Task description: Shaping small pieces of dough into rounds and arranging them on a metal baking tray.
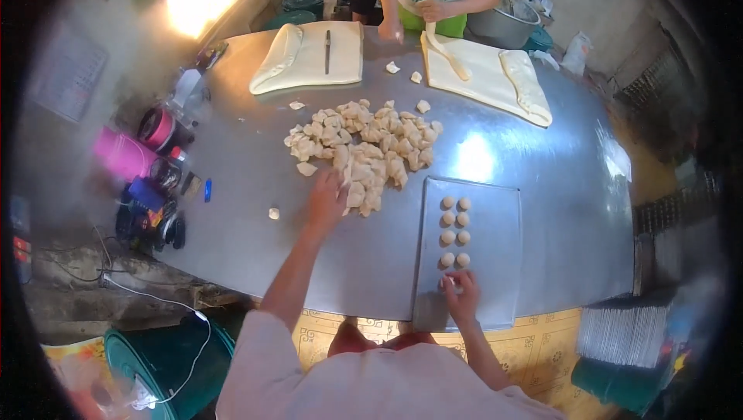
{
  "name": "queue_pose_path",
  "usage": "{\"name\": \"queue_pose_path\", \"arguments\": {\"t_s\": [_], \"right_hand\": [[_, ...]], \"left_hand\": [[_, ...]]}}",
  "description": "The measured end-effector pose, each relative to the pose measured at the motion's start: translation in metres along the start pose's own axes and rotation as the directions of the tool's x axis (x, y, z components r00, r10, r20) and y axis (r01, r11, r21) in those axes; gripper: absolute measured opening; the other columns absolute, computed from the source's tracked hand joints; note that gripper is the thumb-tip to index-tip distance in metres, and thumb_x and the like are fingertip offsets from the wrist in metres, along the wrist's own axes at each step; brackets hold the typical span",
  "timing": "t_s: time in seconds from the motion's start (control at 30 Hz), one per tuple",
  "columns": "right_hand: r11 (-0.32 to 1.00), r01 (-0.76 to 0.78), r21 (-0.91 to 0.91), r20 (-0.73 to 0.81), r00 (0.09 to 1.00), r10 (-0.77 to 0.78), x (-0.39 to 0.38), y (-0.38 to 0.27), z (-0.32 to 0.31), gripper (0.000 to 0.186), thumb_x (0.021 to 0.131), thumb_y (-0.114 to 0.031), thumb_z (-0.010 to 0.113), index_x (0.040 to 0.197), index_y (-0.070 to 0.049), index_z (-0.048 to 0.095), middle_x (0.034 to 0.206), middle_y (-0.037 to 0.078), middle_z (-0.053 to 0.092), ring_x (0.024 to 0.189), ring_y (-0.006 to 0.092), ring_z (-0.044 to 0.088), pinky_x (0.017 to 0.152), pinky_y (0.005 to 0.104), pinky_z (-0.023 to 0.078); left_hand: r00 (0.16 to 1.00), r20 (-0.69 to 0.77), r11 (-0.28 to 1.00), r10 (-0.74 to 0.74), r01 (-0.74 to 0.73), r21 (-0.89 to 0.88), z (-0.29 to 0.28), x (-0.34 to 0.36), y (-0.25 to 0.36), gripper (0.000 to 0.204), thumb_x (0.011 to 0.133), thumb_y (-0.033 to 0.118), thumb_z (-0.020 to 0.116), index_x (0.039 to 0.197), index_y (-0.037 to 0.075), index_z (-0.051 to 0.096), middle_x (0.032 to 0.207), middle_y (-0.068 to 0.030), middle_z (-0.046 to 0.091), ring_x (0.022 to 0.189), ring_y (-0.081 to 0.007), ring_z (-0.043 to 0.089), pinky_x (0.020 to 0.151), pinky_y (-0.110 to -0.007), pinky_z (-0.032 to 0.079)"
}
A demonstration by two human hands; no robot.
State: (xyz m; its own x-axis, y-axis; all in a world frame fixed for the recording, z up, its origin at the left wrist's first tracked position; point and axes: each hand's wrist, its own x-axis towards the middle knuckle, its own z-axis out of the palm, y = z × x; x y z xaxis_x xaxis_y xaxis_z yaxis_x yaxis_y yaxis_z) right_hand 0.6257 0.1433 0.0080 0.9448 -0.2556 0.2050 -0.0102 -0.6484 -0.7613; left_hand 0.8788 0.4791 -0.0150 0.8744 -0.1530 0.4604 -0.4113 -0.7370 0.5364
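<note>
At the near left edge of a heap of cut dough pieces (364, 176), my left hand (328, 196) has its fingers closed against a pale piece of dough. My fingers partly hide that piece. Lower right, over the near end of a flat metal tray (491, 281), my right hand (463, 290) is curled around a small dough ball (447, 283), which shows only in part. Several smooth round dough balls (448, 238) sit in two columns on the tray, just beyond my right hand.
Across the metal table (224, 219), a person's hand (433, 10) holds a dough strip above a folded dough sheet (484, 80). A knife (327, 52) lies on another dough sheet (306, 64). Pink containers (124, 153) crowd the left edge. Stacked trays (623, 333) stand lower right.
</note>
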Motion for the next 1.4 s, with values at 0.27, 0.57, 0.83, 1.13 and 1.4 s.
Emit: {"name": "queue_pose_path", "arguments": {"t_s": [0.27, 0.57, 0.83, 1.13, 1.4], "right_hand": [[0.948, 0.308, 0.078, 0.061, 0.948, -0.313, 0.193, 0.004, 0.201, 0.042, 0.088, -0.020, 0.077, 0.125, -0.005, 0.065, 0.124, 0.023, 0.062, 0.107, 0.0435, 0.063, 0.091, 0.0486, 0.052], [0.958, 0.284, 0.027, -0.040, 0.958, -0.283, 0.227, -0.096, 0.197, 0.012, 0.091, -0.009, 0.068, 0.099, -0.002, 0.062, 0.090, 0.020, 0.065, 0.087, 0.0411, 0.064, 0.075, 0.0493, 0.050], [0.851, 0.245, -0.464, 0.181, 0.967, -0.179, 0.022, -0.052, 0.172, 0.020, 0.095, -0.020, 0.061, 0.101, -0.001, 0.057, 0.100, 0.022, 0.056, 0.098, 0.0415, 0.053, 0.086, 0.0560, 0.041], [0.899, 0.203, -0.388, 0.184, 0.973, -0.141, -0.008, -0.047, 0.180, 0.016, 0.094, -0.017, 0.060, 0.101, -0.002, 0.061, 0.101, 0.021, 0.059, 0.103, 0.0407, 0.055, 0.091, 0.0539, 0.043], [0.907, 0.366, -0.206, 0.628, 0.760, -0.164, 0.002, -0.025, 0.202, 0.030, 0.090, -0.020, 0.060, 0.117, -0.008, 0.067, 0.112, 0.020, 0.062, 0.110, 0.0399, 0.059, 0.097, 0.0555, 0.044]], "left_hand": [[0.574, 0.338, -0.017, -0.746, 0.491, -0.871, -0.091, -0.194, 0.038, 0.013, 0.101, 0.010, 0.064, 0.112, 0.012, 0.058, 0.108, -0.0004, 0.063, 0.086, -0.0095, 0.060, 0.067, -0.023, 0.051], [0.812, -0.034, 0.736, -0.583, 0.510, -0.444, -0.097, -0.227, 0.004, 0.026, 0.101, 0.026, 0.065, 0.115, 0.004, 0.059, 0.104, -0.0075, 0.058, 0.090, -0.0206, 0.057, 0.080, -0.036, 0.049], [0.852, 0.239, 0.826, -0.466, 0.322, 0.463, -0.103, -0.193, -0.090, 0.032, 0.095, 0.015, 0.063, 0.123, 0.001, 0.060, 0.108, -0.0184, 0.061, 0.102, -0.0374, 0.058, 0.091, -0.049, 0.049], [0.976, 0.153, 0.908, -0.154, 0.079, 0.411, -0.078, -0.197, -0.117, 0.032, 0.096, 0.016, 0.058, 0.125, 0.002, 0.063, 0.106, -0.0194, 0.066, 0.102, -0.0363, 0.062, 0.087, -0.049, 0.051], [0.947, 0.311, 0.976, -0.079, 0.010, 0.217, -0.078, -0.202, -0.077, 0.016, 0.095, 0.015, 0.062, 0.108, 0.007, 0.068, 0.098, -0.0181, 0.067, 0.091, -0.0378, 0.063, 0.077, -0.051, 0.052]]}}
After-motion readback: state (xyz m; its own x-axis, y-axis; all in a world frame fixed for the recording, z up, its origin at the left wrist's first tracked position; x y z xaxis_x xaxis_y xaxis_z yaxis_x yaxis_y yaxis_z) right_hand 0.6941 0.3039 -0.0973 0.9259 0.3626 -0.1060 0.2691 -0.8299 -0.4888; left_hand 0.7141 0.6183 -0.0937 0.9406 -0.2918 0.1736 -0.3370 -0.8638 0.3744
